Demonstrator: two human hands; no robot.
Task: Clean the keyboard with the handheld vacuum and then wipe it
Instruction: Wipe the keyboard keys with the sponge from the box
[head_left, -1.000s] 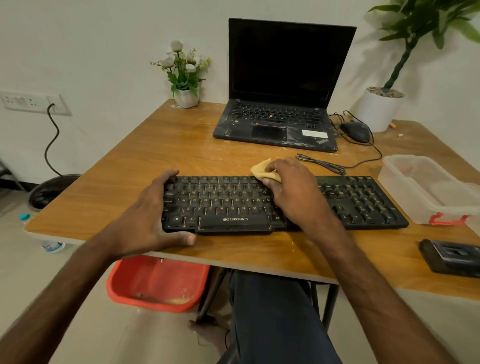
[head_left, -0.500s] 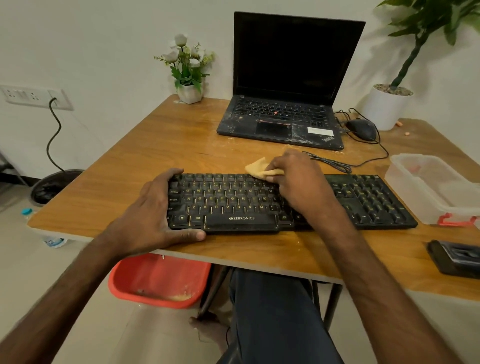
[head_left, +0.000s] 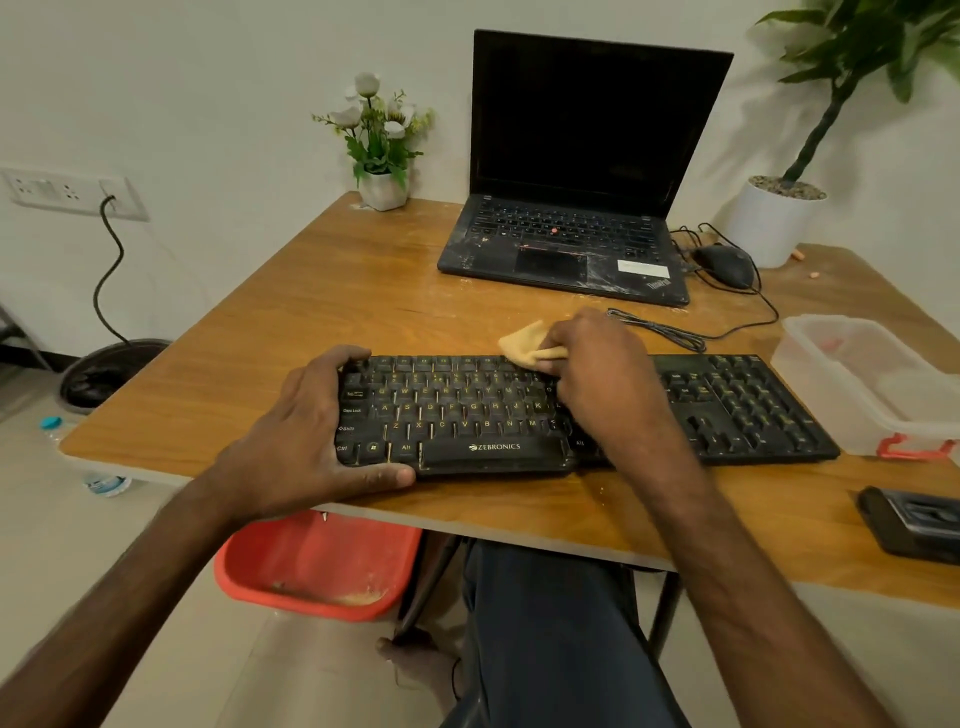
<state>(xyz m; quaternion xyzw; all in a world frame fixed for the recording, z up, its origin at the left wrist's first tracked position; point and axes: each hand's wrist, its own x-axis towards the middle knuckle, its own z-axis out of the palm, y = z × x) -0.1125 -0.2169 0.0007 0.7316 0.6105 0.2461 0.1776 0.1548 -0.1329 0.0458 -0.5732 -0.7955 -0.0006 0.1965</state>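
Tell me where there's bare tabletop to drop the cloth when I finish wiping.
The table has one wide bare patch, back left, bordered by the keyboard, flower pot and laptop. A narrower strip runs along the front edge, between keyboard and black device. The right side is crowded: mouse, cable, clear container.

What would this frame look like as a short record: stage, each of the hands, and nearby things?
Stage: wiping
Left hand: grips the left end of the keyboard
Right hand: holds a yellow cloth at the keyboard's back edge
Table: laptop, mouse, clear plastic box
Floor: red tub under the table
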